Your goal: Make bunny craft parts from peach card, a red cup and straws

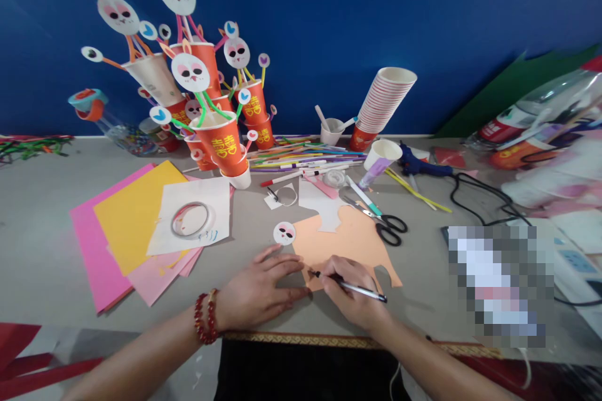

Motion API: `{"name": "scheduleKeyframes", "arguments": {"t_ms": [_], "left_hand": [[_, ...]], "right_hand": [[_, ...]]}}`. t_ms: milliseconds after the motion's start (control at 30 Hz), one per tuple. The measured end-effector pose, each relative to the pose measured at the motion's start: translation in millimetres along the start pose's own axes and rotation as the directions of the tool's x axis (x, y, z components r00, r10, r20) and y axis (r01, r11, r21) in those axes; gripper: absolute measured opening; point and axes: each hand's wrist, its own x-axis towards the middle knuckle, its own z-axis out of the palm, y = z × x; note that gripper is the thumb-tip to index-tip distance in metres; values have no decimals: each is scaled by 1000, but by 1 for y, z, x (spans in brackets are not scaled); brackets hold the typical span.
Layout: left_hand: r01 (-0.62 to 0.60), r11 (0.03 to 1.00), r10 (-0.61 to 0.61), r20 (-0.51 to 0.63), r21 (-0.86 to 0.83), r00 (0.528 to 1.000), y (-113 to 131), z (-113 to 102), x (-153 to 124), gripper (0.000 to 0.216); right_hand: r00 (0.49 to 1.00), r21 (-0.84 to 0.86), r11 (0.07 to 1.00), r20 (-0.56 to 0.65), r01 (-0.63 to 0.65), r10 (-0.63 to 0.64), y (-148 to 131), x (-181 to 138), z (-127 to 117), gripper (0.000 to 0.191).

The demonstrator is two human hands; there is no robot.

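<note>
Right fingers (335, 265) pinching pen (361, 291), left fingers (282, 267) spread

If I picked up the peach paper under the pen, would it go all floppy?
Probably a bit: the peach paper looks like one thin sheet, so it should feel light and bend. Its pointed lower-right corner may droop or crease most, being so narrow. Lifting it might also shift the white scrap overlapping its top edge.

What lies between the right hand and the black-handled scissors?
In the head view, part of the peach paper lies between the right hand and the scissors; nothing else shows on that stretch.
</note>
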Motion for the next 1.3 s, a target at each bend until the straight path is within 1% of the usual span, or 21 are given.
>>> {"name": "scheduleKeyframes", "arguments": {"t_ms": [333, 567, 833, 1167, 1300], "left_hand": [[-8, 1000, 8, -16, 5, 1000, -1, 1, -1, 40], [5, 1000, -5, -3, 4, 1000, 0, 1, 0, 39], [1, 1000, 0, -17, 14, 1000, 0, 1, 0, 36], [17, 1000, -17, 29, 12, 999, 0, -1, 1, 38], [11, 1000, -12, 24, 16, 1000, 0, 0, 0, 37]], "right_hand": [[1000, 14, 1000, 4, 0, 0, 0, -1, 0, 17], [1000, 23, 999, -1, 28, -28, -2, 1, 0, 18], [999, 17, 999, 10, 35, -35, -5, 2, -2, 18], [999, 24, 1000, 47, 17, -18, -4, 1, -2, 19], [999, 38, 999, 44, 7, -9, -5, 2, -3, 19]]}}
